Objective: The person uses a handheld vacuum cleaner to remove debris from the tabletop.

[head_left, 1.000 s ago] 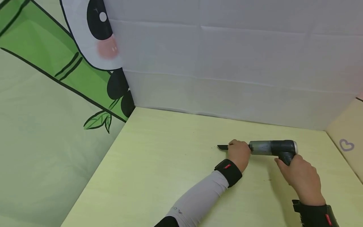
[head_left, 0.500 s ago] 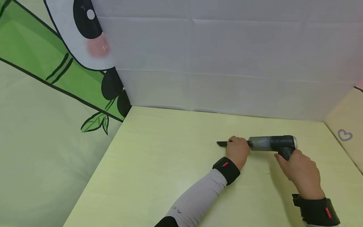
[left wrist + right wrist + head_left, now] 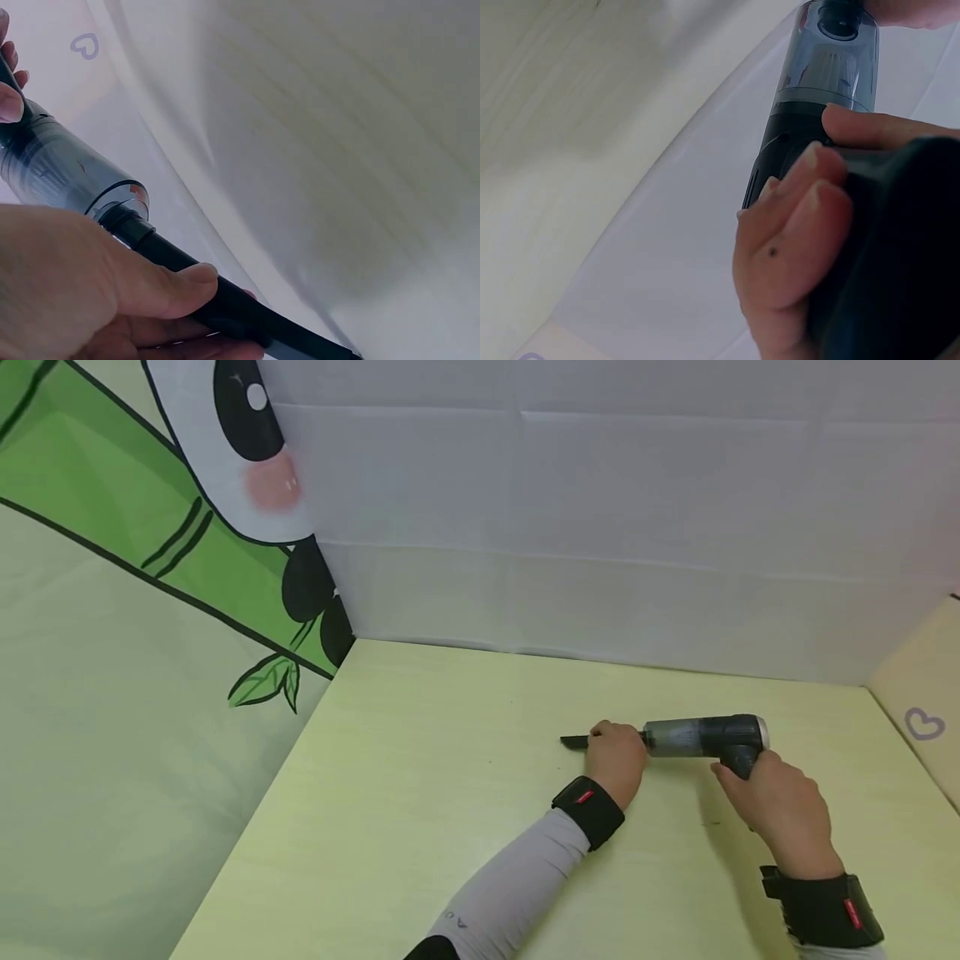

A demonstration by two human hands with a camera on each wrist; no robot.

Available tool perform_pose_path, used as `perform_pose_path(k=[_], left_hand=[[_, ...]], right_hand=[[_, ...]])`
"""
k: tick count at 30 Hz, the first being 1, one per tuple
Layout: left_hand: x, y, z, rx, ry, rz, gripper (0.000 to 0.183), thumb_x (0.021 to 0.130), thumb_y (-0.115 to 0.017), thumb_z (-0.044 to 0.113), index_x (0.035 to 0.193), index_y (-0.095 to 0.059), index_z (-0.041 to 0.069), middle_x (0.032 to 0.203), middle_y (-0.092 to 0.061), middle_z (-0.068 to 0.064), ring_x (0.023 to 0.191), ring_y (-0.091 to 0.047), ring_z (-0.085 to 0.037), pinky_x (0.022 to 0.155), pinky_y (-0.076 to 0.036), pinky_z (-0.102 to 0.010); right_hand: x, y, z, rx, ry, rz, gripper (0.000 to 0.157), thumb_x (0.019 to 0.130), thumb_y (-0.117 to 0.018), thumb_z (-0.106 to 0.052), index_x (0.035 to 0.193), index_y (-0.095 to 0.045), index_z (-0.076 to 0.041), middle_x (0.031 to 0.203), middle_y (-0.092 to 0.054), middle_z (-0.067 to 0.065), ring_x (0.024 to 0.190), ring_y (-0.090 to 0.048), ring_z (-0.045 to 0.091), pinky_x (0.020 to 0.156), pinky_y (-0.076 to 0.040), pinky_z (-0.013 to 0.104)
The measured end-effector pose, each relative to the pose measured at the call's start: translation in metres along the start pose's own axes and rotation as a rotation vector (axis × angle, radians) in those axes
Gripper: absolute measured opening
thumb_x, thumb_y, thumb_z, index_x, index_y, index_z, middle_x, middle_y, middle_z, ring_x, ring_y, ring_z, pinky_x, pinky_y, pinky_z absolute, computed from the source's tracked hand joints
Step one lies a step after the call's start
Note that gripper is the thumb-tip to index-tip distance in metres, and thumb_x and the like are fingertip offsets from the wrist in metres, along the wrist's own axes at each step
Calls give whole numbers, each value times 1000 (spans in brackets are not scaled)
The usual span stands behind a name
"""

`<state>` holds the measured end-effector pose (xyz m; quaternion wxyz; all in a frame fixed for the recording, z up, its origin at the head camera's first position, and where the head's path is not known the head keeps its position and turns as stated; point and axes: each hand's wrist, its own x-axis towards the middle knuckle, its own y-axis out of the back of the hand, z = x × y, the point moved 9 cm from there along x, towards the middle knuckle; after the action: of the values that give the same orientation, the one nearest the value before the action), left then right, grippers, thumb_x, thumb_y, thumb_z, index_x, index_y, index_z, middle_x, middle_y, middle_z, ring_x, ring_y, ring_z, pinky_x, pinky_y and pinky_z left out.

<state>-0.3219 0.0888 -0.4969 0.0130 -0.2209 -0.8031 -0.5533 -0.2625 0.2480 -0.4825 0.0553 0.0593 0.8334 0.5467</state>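
Observation:
A black handheld vacuum cleaner (image 3: 675, 738) with a clear dust cup (image 3: 75, 169) is held level over the pale yellow table, its nozzle pointing left. My right hand (image 3: 787, 810) grips its handle; in the right wrist view the fingers (image 3: 795, 247) wrap round the dark handle. My left hand (image 3: 617, 762) holds the black crevice nozzle (image 3: 232, 307) where it joins the dust cup, thumb on top and fingers beneath in the left wrist view. The slanted nozzle tip (image 3: 574, 742) sticks out past the left hand, close over the tabletop.
The pale yellow table (image 3: 390, 793) meets a white cloth wall (image 3: 570, 527) at the back. A printed panel with green bamboo (image 3: 225, 568) stands at the left, a cream panel with a heart (image 3: 924, 724) at the right. Small dark specks lie near the vacuum.
Both hands and the vacuum have shifted slightly to the left over the table. The head view has swayed a little. Both holds are the same.

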Motion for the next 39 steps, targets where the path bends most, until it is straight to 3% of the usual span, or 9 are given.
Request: perform_pose_path(k=[9, 20, 31, 39], left_hand=[[-17, 7, 4, 17, -8, -96, 29, 96, -49, 34, 115, -62, 18, 102, -64, 1, 90, -58, -19, 66, -52, -22], [-17, 13, 9, 36, -3, -53, 26, 93, -54, 34, 107, -66, 17, 96, -65, -1, 84, -59, -21, 60, -53, -23], [-17, 13, 3, 30, 35, -124, 26, 90, -57, 36, 108, -66, 19, 97, -66, 0, 86, -60, -20, 64, -53, -22], [-5, 17, 20, -3, 26, -72, 22, 91, -56, 35, 102, -69, 21, 94, -67, 2, 84, -60, -19, 56, -52, -21]], right_hand=[[-8, 3, 6, -24, 26, -58, 70, 85, -40, -68, 77, -49, 1, 56, -49, 7, 46, -46, 22, 38, -37, 35], [-2, 7, 10, -23, 61, -79, 73, 83, -40, -71, 78, -50, 2, 55, -52, 6, 45, -48, 20, 38, -38, 35], [7, 3, 9, -29, 81, -114, 74, 82, -39, -73, 79, -50, 1, 55, -52, 5, 45, -48, 20, 39, -38, 34], [7, 18, 23, -46, 51, -107, 72, 84, -39, -71, 75, -50, 0, 54, -51, 5, 45, -47, 21, 39, -37, 35]])
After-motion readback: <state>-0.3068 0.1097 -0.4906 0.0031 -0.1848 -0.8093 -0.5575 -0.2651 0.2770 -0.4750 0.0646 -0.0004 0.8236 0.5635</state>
